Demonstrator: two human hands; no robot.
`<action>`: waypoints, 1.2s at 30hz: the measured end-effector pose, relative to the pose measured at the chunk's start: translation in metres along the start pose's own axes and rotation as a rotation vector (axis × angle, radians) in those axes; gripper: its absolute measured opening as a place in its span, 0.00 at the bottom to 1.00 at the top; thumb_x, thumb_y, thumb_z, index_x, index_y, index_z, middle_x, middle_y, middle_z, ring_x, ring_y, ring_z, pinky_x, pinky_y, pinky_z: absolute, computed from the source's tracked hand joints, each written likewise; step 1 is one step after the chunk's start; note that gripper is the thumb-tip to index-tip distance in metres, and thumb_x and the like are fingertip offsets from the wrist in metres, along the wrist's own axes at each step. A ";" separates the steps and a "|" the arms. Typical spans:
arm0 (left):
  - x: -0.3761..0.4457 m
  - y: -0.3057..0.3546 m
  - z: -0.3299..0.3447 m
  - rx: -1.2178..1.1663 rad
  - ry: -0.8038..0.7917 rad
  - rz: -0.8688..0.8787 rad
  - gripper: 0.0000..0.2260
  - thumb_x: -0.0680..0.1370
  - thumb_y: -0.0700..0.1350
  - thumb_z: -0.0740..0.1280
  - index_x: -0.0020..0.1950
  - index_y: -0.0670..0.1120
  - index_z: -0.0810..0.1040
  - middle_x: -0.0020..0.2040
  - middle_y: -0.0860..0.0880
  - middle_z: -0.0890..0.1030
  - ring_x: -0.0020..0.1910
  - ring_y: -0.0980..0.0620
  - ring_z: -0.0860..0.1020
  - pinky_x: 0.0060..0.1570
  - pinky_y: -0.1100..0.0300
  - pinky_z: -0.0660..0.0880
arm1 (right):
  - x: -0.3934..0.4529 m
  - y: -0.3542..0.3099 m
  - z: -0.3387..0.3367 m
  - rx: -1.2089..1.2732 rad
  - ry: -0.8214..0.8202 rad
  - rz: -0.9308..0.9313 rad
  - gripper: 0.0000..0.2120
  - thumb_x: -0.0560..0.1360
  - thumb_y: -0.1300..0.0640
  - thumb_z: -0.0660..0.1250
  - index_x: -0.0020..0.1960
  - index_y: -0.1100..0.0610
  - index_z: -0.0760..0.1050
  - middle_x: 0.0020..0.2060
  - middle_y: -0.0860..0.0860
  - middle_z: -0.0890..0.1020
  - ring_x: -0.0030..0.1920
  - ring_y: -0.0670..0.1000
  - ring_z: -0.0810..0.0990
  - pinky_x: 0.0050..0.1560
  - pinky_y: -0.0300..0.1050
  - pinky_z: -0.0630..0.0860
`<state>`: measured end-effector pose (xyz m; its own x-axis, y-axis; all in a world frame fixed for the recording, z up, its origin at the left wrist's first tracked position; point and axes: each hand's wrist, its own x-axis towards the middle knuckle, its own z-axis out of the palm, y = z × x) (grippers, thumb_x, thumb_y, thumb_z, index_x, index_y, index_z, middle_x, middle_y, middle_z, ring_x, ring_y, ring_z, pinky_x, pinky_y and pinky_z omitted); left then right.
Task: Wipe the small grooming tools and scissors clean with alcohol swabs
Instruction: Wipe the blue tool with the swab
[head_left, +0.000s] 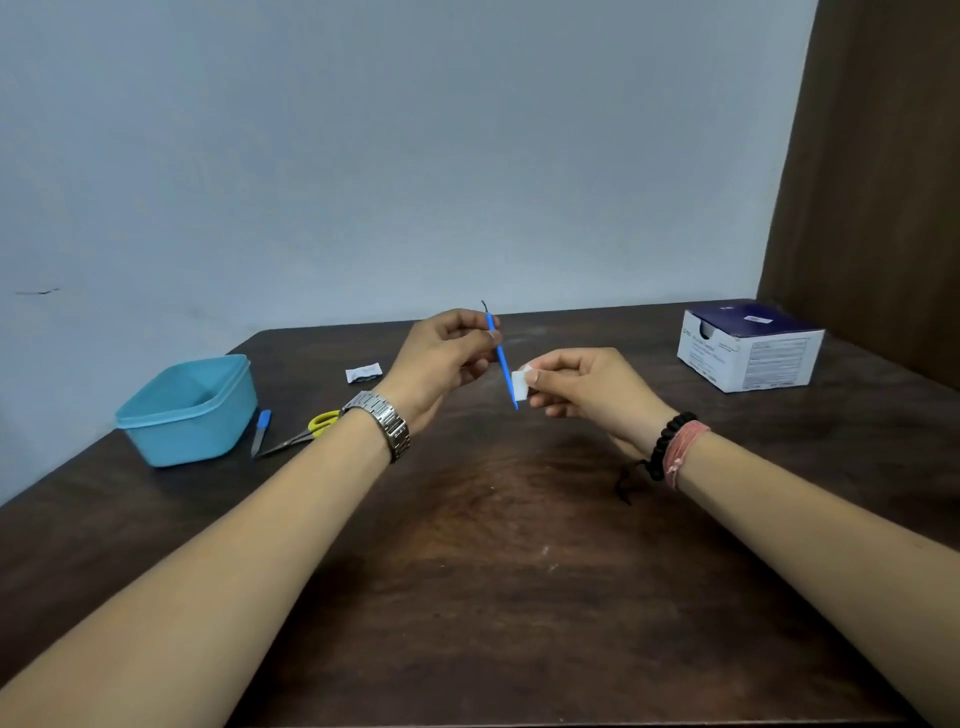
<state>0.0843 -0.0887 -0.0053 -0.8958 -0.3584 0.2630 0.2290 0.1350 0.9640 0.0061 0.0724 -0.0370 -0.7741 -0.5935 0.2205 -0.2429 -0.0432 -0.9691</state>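
My left hand (441, 358) pinches a thin blue grooming tool (502, 358) near its upper end, holding it almost upright above the table with a small dark hook tip at the top. My right hand (587, 387) grips a small white alcohol swab (521, 387) and presses it against the tool's lower part. Yellow-handled scissors (301, 431) lie on the table at the left, partly hidden behind my left wrist. A small blue-handled tool (261, 431) lies beside them.
A light blue plastic tub (156, 415) stands at the left edge of the dark wooden table (493, 545). A torn white swab wrapper (363, 372) lies behind my left hand. A white and dark blue box (748, 345) sits at the back right, near a brown panel.
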 end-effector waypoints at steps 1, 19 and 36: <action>-0.002 -0.002 0.000 -0.015 0.005 -0.003 0.04 0.76 0.36 0.69 0.47 0.44 0.79 0.35 0.53 0.79 0.33 0.57 0.76 0.43 0.63 0.75 | 0.000 0.000 0.001 -0.016 -0.013 0.007 0.03 0.75 0.62 0.70 0.48 0.59 0.82 0.37 0.53 0.84 0.35 0.45 0.81 0.39 0.36 0.78; -0.001 -0.009 0.005 -0.135 0.143 0.034 0.06 0.75 0.39 0.71 0.44 0.44 0.74 0.39 0.47 0.80 0.31 0.57 0.77 0.40 0.62 0.74 | 0.000 -0.002 0.000 -0.018 -0.115 0.019 0.03 0.74 0.62 0.72 0.48 0.59 0.82 0.38 0.53 0.85 0.37 0.46 0.81 0.40 0.35 0.78; -0.004 -0.014 0.010 -0.181 0.079 0.038 0.05 0.76 0.37 0.70 0.47 0.45 0.77 0.43 0.48 0.82 0.41 0.54 0.80 0.45 0.63 0.78 | 0.003 -0.001 -0.003 -0.081 -0.073 0.024 0.04 0.73 0.61 0.73 0.48 0.59 0.81 0.40 0.53 0.85 0.36 0.45 0.80 0.42 0.36 0.77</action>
<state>0.0809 -0.0796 -0.0205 -0.8542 -0.4282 0.2950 0.3335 -0.0158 0.9426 0.0024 0.0732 -0.0351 -0.7363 -0.6505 0.1862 -0.2736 0.0346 -0.9612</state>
